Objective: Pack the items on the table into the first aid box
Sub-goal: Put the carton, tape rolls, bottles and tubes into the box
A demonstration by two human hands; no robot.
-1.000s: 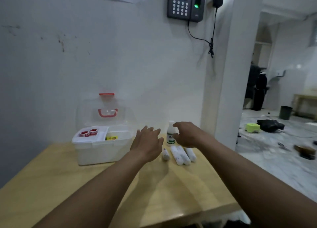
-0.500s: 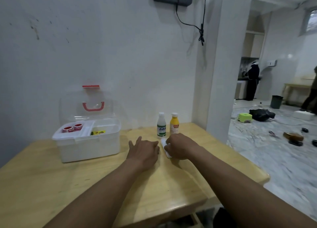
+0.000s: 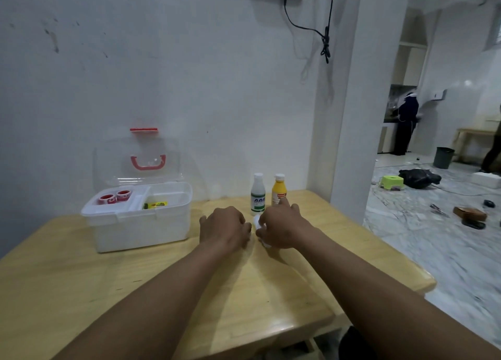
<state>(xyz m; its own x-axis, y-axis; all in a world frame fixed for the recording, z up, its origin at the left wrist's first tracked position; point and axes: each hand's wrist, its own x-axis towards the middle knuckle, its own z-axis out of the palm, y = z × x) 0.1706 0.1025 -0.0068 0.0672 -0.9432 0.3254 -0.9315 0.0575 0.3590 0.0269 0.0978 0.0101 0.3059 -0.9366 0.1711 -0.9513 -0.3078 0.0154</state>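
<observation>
The white first aid box [image 3: 141, 229] stands open at the table's back left, its clear lid [image 3: 135, 159] up against the wall. Two red-and-white tape rolls [image 3: 115, 197] lie in its tray and a yellow packet [image 3: 155, 204] lies inside. A white bottle [image 3: 257, 194] and a yellow bottle [image 3: 279, 188] stand upright by the wall. Just in front of them my right hand [image 3: 282, 228] closes on white bandage rolls [image 3: 257, 221], mostly hidden under it. My left hand [image 3: 223, 228] curls down beside them; whether it holds a roll is hidden.
The wooden table [image 3: 135, 292] ends at a rounded right edge near a white pillar [image 3: 347, 116]. Beyond it lies a marble floor with a green stool [image 3: 391, 182], a black bag and a bin. A person stands far back in that room.
The camera has tilted down and left. Both hands dropped from the bottles onto the white rolls and have closed over them; several rolls that lay in plain view are now covered.
</observation>
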